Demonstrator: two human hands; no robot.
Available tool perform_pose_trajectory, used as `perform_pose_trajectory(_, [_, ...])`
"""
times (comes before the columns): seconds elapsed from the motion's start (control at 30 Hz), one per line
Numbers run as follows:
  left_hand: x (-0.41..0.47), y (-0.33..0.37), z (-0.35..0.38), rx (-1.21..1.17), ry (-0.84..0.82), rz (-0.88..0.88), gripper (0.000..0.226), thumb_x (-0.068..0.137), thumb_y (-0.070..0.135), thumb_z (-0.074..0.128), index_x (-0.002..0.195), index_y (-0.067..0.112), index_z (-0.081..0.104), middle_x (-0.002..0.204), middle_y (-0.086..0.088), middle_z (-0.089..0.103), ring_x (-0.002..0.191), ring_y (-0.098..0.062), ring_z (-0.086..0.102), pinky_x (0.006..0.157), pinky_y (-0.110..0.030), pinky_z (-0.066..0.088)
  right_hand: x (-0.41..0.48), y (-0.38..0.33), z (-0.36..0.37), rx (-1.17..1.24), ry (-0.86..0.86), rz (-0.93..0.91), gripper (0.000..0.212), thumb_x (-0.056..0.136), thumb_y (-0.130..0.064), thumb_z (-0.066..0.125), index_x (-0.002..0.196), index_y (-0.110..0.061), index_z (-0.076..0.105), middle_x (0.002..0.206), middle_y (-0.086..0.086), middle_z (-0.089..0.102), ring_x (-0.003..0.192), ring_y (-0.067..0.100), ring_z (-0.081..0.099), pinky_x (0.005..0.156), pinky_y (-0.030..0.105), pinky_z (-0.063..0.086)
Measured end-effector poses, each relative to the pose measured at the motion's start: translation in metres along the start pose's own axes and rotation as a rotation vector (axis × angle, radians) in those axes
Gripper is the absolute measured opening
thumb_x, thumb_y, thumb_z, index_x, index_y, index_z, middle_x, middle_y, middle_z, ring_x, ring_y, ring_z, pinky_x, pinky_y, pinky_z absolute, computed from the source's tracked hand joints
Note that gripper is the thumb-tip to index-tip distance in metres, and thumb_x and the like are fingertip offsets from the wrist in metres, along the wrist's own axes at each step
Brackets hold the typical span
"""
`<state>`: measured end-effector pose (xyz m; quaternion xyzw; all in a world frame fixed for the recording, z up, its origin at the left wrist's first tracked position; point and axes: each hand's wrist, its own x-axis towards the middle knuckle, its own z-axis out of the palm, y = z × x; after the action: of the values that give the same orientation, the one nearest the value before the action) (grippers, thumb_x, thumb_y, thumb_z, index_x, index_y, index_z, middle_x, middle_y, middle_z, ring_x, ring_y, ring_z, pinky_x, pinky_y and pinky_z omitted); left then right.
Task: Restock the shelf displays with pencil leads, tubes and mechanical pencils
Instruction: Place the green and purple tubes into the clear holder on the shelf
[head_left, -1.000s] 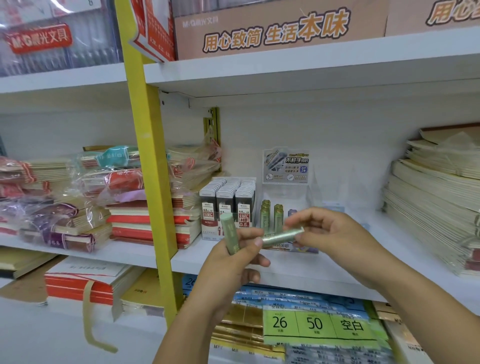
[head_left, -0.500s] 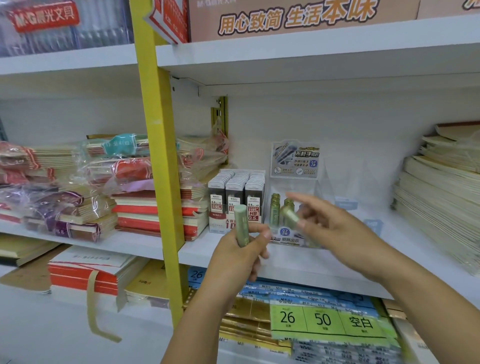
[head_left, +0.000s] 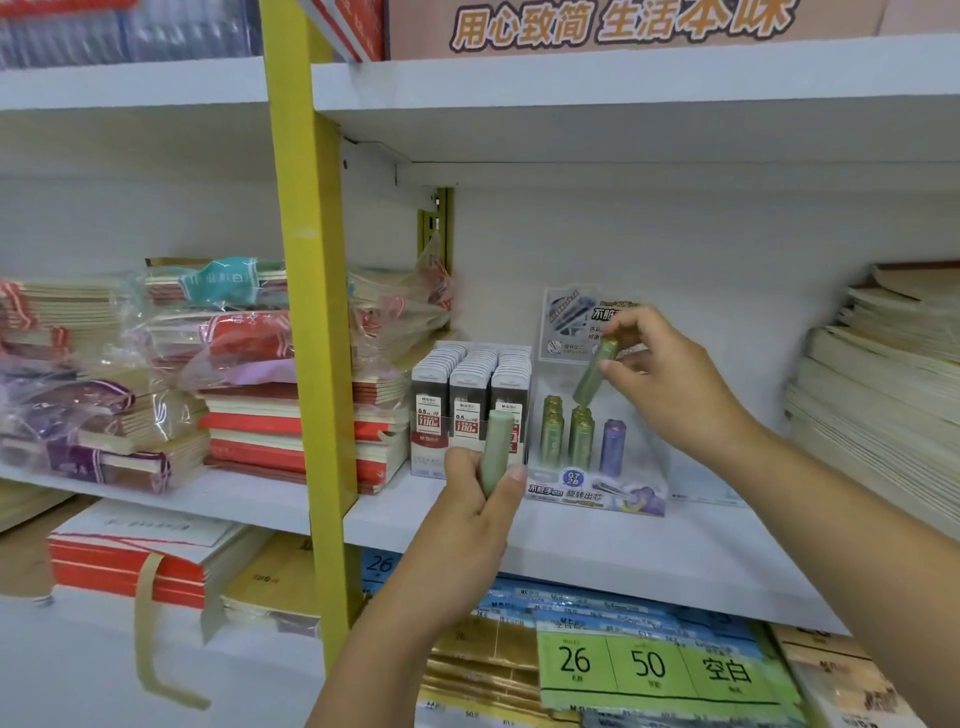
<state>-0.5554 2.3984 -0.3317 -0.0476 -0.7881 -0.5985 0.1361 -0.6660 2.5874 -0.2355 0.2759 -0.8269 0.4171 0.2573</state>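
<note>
A clear display box (head_left: 644, 467) on the white shelf (head_left: 649, 551) holds several upright green lead tubes (head_left: 566, 431) and one purple tube (head_left: 613, 447). My right hand (head_left: 670, 384) pinches the top of a green tube (head_left: 595, 374), tilted, with its lower end just above the green ones in the box. My left hand (head_left: 478, 509) holds a paler green tube (head_left: 497, 447) upright in front of the box's left side. Left of the box stands a carton of grey-capped lead cases (head_left: 470, 400).
A yellow upright post (head_left: 311, 332) divides the shelving. Wrapped notebook stacks (head_left: 218, 364) fill the left bay; tall beige paper stacks (head_left: 883, 395) sit at the far right. Blue and green paper packs (head_left: 654, 665) lie on the shelf below.
My right hand has carried its green tube up and over to the display box, turning it from sideways to nearly upright. My left hand has held its tube steady.
</note>
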Motion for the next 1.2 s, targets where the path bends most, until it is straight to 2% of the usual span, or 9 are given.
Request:
perform_pose_trajectory(0.2, [0.003,0.001,0.003,0.049,0.15,0.098,0.027,0.095,0.047,0.055,0.088,0.023,0.046,0.075,-0.004,0.062,0.052,0.004,0.049,0.051,-0.014,0.041,0.011,0.004,0.009,-0.077,-0.108,0.073,0.022,0.086,-0.008,0.068,0.1,-0.023,0.059,0.095,-0.002,0.064,0.083,0.019,0.066,0.081,0.036,0.055])
perform_pose_trajectory(0.37, [0.004,0.002,0.004,0.058,0.153,0.102,0.018,0.094,0.046,0.059,0.091,0.029,0.058,0.074,0.009,0.07,0.051,-0.001,0.048,0.052,-0.02,0.046,0.018,0.007,0.01,-0.046,-0.228,0.182,0.019,0.082,-0.005,0.073,0.092,-0.017,0.063,0.085,0.006,0.065,0.078,0.025,0.07,0.081,0.046,0.058])
perform_pose_trajectory(0.53, [0.003,0.0,0.004,0.037,0.151,0.109,0.014,0.093,0.048,0.058,0.091,0.035,0.061,0.077,0.011,0.07,0.051,0.0,0.05,0.052,-0.017,0.047,0.022,0.007,0.009,-0.095,-0.247,0.169,0.017,0.082,-0.001,0.072,0.092,-0.014,0.065,0.082,0.005,0.066,0.066,0.013,0.068,0.076,0.04,0.06])
perform_pose_trajectory(0.67, [0.002,0.0,0.003,0.027,0.146,0.107,0.011,0.094,0.047,0.058,0.091,0.037,0.061,0.078,0.011,0.07,0.051,0.001,0.051,0.049,-0.013,0.044,0.023,0.005,0.01,-0.13,-0.351,0.185,0.009,0.087,-0.004,0.067,0.096,-0.009,0.068,0.09,0.007,0.071,0.067,0.014,0.069,0.066,0.023,0.057])
perform_pose_trajectory(0.87, [0.001,-0.001,0.0,0.016,0.142,0.099,0.008,0.094,0.045,0.059,0.094,0.039,0.063,0.076,0.012,0.07,0.05,0.002,0.051,0.045,-0.012,0.041,0.023,0.004,0.012,-0.177,-0.433,0.223,0.013,0.096,-0.012,0.056,0.098,-0.009,0.069,0.095,0.006,0.071,0.082,0.023,0.071,0.069,0.028,0.057])
perform_pose_trajectory(0.93, [0.001,-0.001,0.0,0.005,0.142,0.098,0.007,0.094,0.045,0.06,0.094,0.04,0.065,0.072,0.012,0.068,0.05,0.0,0.05,0.046,-0.014,0.042,0.022,0.003,0.012,-0.194,-0.45,0.245,0.015,0.097,-0.013,0.055,0.1,-0.009,0.069,0.098,0.007,0.07,0.08,0.022,0.069,0.062,0.023,0.055])
perform_pose_trajectory(1.0, [0.001,0.0,0.0,-0.008,0.143,0.099,0.007,0.094,0.045,0.06,0.093,0.04,0.066,0.069,0.012,0.066,0.051,-0.002,0.049,0.048,-0.016,0.042,0.019,0.0,0.01,-0.238,-0.458,0.226,0.018,0.099,-0.017,0.053,0.104,-0.01,0.069,0.1,0.004,0.069,0.081,0.019,0.066,0.067,0.023,0.053])
perform_pose_trajectory(1.1, [0.0,0.001,0.003,-0.012,0.139,0.111,0.008,0.094,0.045,0.06,0.093,0.04,0.066,0.067,0.013,0.062,0.053,-0.004,0.048,0.048,-0.019,0.041,0.004,-0.01,0.004,-0.261,-0.237,0.043,0.022,0.1,-0.021,0.049,0.112,-0.02,0.068,0.098,-0.011,0.064,0.089,0.009,0.062,0.077,0.018,0.048])
perform_pose_trajectory(1.2, [-0.001,0.003,0.006,-0.03,0.128,0.126,0.007,0.094,0.044,0.06,0.093,0.043,0.067,0.065,0.014,0.059,0.055,-0.006,0.047,0.049,-0.021,0.041,-0.029,-0.024,0.002,0.02,-0.073,-0.025,0.018,0.096,-0.026,0.054,0.104,-0.035,0.068,0.086,-0.02,0.066,0.081,-0.003,0.061,0.07,0.012,0.048])
